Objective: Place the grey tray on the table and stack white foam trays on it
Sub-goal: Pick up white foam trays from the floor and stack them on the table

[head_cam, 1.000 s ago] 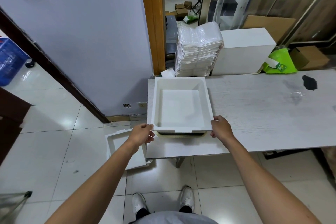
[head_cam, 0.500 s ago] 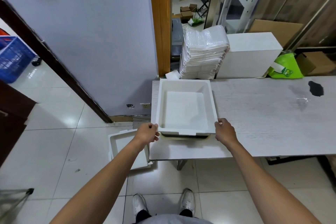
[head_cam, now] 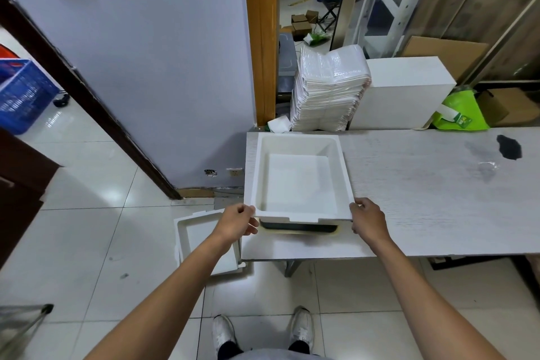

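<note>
A white foam tray [head_cam: 298,178] lies over the grey tray [head_cam: 298,226] at the left end of the table [head_cam: 423,193]. Only the grey tray's dark near edge shows beneath the foam. My left hand [head_cam: 238,222] grips the foam tray's near left corner. My right hand [head_cam: 366,221] grips its near right corner. Another white foam tray [head_cam: 201,238] rests on the floor tiles left of the table, partly hidden by my left forearm.
A tall stack of wrapped white foam trays [head_cam: 328,90] and a white box [head_cam: 403,90] stand behind the table. A green bag [head_cam: 458,112] lies at the back right. A dark stain [head_cam: 509,147] marks the table's right part. A blue crate [head_cam: 20,96] sits far left.
The foam tray has come down closer over the grey tray, both hands staying on its near corners. The view has shifted slightly.
</note>
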Motion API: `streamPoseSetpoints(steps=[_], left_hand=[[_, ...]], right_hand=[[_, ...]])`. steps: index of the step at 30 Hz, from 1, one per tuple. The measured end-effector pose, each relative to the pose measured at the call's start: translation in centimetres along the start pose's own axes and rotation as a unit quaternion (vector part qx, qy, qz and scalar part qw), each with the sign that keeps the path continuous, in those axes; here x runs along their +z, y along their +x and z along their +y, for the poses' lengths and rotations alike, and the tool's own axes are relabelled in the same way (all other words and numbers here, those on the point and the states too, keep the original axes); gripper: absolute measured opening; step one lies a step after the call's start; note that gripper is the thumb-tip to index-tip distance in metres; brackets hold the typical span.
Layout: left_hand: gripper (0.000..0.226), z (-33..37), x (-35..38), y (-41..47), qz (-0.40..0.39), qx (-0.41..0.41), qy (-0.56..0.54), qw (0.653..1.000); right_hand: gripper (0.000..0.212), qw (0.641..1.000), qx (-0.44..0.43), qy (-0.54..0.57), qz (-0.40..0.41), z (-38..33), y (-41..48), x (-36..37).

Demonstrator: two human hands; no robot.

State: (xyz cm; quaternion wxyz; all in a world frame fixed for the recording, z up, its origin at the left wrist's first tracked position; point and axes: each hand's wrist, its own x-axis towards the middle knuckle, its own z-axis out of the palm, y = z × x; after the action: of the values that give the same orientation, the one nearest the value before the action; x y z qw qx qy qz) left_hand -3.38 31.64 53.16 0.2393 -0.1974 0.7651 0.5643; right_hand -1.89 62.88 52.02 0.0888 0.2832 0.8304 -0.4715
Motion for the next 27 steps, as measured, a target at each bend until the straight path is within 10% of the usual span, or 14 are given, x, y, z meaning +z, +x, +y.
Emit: streamPoseSetpoints(steps=[12,27], left_hand=[[0.026,-0.8,0.2,0.6,-0.008,-0.014,0.009,1.000],[0.033,-2.9,-6.8,-0.8,0.067,0.001,-0.006,0.998]], right_hand=[[0.029,0.998,0.009,-0.055,-0.004,0.0,-0.5,0.4],[0.052,0.952,-0.236,-0.191,0.040,-7.4,-2.1,8.7]])
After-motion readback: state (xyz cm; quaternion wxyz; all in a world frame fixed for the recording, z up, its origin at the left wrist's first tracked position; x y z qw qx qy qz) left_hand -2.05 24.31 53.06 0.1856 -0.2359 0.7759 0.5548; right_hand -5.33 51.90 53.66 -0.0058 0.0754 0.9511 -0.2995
